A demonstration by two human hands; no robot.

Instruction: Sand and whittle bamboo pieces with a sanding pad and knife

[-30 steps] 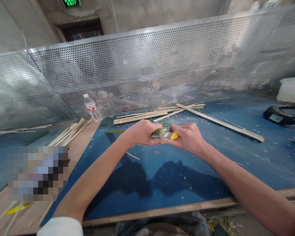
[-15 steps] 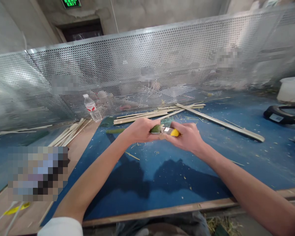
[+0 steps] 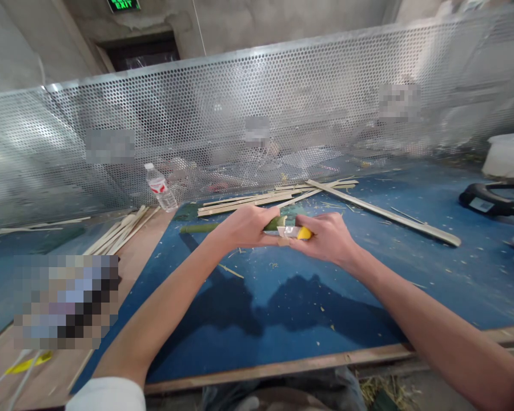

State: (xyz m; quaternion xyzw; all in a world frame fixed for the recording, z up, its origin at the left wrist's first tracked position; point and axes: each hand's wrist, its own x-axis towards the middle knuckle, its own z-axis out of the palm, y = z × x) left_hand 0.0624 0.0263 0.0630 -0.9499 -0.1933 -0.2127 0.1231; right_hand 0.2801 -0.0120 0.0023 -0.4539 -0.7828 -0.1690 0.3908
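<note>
My left hand (image 3: 251,225) is closed around a green bamboo strip (image 3: 199,228), whose long end runs out to the left beyond my wrist. The strip's short cut end pokes out to the right of my fingers. In my right hand (image 3: 328,237) is a utility knife with a yellow body (image 3: 304,233). Its flat metal blade (image 3: 286,230) lies at the bamboo's right end, close to my left fingertips; whether the edge is in the bamboo I cannot tell. Both hands are held above the blue tabletop (image 3: 291,319), nearly meeting.
Pale split bamboo strips (image 3: 244,204) lie behind my hands, and a longer one (image 3: 385,212) slants to the right. More strips (image 3: 117,231) rest at the left near a water bottle (image 3: 161,188). A perforated metal screen (image 3: 308,97) borders the back. A black handle-like object (image 3: 482,198) sits far right.
The bamboo has shifted slightly, its left end reaching a little further left and its right end now showing more clearly. The knife blade has tilted a little. Both hands stay in nearly the same place.
</note>
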